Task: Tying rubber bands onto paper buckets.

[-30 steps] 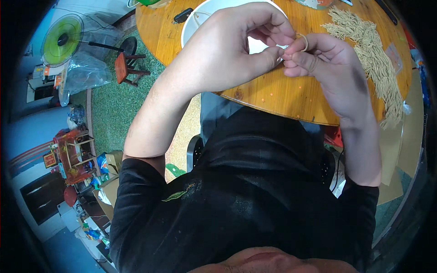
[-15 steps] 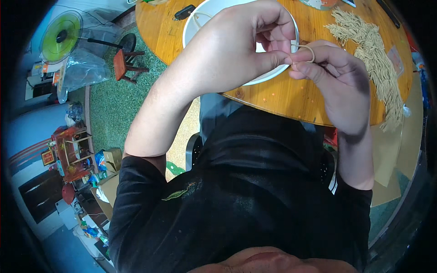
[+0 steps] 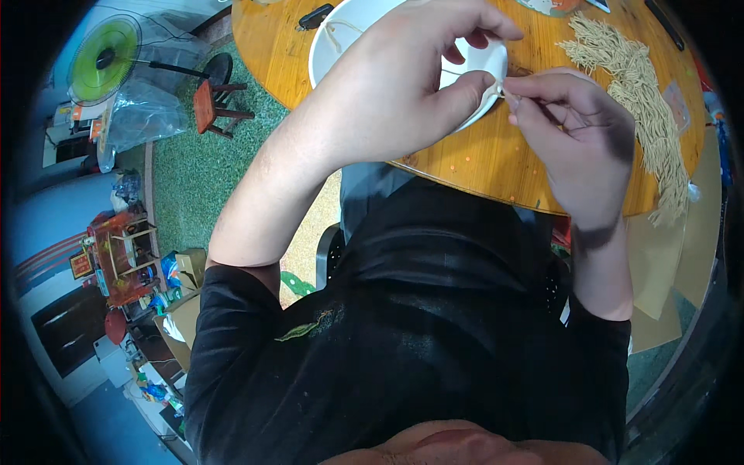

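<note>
Pinching a short pale tan string (image 3: pixel 498 90) between thumb and forefinger, the left hand (image 3: pixel 403 85) is closed on one end, and the right hand (image 3: pixel 577 136) nips the other end with its fingertips, at about one o'clock in the head view. Both hands meet over the rim of a white round bowl (image 3: pixel 333 43) on the round orange wooden table (image 3: pixel 480 159). A heap of tan strings (image 3: pixel 647 93) lies at two o'clock on the table. A green fan (image 3: pixel 101 58) stands at ten o'clock beside a small red stool (image 3: pixel 213 108) on the floor.
</note>
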A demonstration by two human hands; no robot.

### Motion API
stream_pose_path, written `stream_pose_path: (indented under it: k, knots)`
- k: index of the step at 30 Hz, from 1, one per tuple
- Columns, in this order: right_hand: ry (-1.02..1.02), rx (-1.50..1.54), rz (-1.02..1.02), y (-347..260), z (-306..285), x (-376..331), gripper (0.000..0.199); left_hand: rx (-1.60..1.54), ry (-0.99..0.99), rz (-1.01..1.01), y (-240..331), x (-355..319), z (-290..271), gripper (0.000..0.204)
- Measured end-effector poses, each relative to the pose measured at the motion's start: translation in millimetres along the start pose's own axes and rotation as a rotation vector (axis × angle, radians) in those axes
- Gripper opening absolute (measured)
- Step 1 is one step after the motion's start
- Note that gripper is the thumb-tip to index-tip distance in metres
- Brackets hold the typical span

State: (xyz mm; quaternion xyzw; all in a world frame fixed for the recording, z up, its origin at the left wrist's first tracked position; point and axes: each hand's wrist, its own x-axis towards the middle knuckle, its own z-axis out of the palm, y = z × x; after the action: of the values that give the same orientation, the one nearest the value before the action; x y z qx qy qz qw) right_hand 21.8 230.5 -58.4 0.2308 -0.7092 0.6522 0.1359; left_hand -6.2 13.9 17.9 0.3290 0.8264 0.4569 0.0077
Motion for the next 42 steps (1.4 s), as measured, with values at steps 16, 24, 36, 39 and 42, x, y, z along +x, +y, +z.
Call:
stream_pose_path:
  k: [16, 24, 36, 39, 42]
  knots:
    - [0.227, -0.394, -0.138, -12.5, 28.1, -10.0, 0.024, 0.304, 0.108, 0.202, -17.9, -13.7, 16.7, 0.011]
    - [0.243, -0.588, -0.381, -3.6, 28.6, -12.5, 0.021, 0.181, 0.139, 0.049, -16.1, -18.1, 18.9, 0.015]
    - [0.278, -0.58, -0.643, 15.4, 29.3, -9.4, 0.032, 0.211, 0.072, 0.02, -12.7, -19.4, 12.1, 0.017]
    - [0.253, -0.608, -0.633, 14.2, 26.0, -10.9, 0.033, 0.218, 0.036, -0.025, -13.7, -20.6, 8.6, 0.018]
    - [0.224, -0.601, -0.612, 12.8, 25.1, -12.9, 0.033, 0.219, 0.013, -0.023, -10.7, -21.4, 5.6, 0.018]
